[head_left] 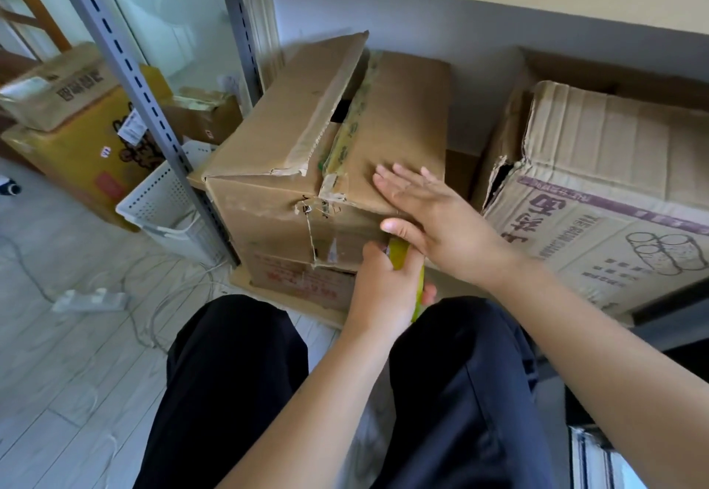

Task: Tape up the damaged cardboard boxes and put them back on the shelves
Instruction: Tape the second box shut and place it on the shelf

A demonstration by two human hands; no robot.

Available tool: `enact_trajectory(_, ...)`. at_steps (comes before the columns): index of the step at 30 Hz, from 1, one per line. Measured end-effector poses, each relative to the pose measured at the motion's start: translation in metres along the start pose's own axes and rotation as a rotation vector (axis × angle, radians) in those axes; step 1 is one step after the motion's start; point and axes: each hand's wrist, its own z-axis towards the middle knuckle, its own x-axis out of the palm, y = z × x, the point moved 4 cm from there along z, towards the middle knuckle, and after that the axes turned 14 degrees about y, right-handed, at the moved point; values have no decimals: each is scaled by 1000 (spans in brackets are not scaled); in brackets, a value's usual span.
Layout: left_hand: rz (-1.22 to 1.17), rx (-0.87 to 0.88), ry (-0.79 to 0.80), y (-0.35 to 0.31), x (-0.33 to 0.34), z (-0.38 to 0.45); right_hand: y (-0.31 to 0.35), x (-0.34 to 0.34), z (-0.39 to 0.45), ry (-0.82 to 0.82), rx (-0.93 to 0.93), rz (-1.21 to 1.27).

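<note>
Head cam: the torn cardboard box (307, 166) sits on the low shelf (291, 297) by the grey upright (153, 105), left top flap sticking up, front seam ripped. Right hand (433, 216) lies flat, fingers straight, on the box's right flap at the front edge. Left hand (383, 285) is curled round a yellow-green tape roll (403, 258) right against the box front. Second crumpled box (606, 189) sits just beside it, on the right.

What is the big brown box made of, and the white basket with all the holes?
The big brown box looks like corrugated cardboard: matte, creased, torn at the corner, ridges showing along one flap edge. The white perforated basket looks like smooth moulded plastic, with even rows of holes, though painted metal cannot be ruled out.
</note>
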Motion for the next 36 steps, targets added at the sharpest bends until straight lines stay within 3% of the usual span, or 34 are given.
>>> enact_trajectory(8, 105, -77, 71, 26, -12, 13, -24, 0, 11, 221, -23, -176)
enact_trajectory(10, 14, -48, 113, 34, -12, 11, -23, 3, 13, 190, -4, -208)
enact_trajectory(12, 66, -17, 148, 40, -15, 12, -19, 5, 15, 152, 27, -232)
enact_trajectory(17, 93, -121, 133, 55, -22, 16, -16, 5, 13, 136, 55, -229)
enact_trajectory(20, 98, -37, 108, 70, -17, 17, -18, 7, 12, 160, 46, -237)
enact_trajectory(24, 21, 87, 189, 84, -16, 19, -14, 13, 15, 29, 86, -250)
enact_trajectory(31, 208, 22, 22, 91, -20, 21, -10, 11, 16, 28, 106, -244)
enact_trajectory(36, -126, 52, 170, 109, -10, 10, -13, 13, 13, 33, 101, -228)
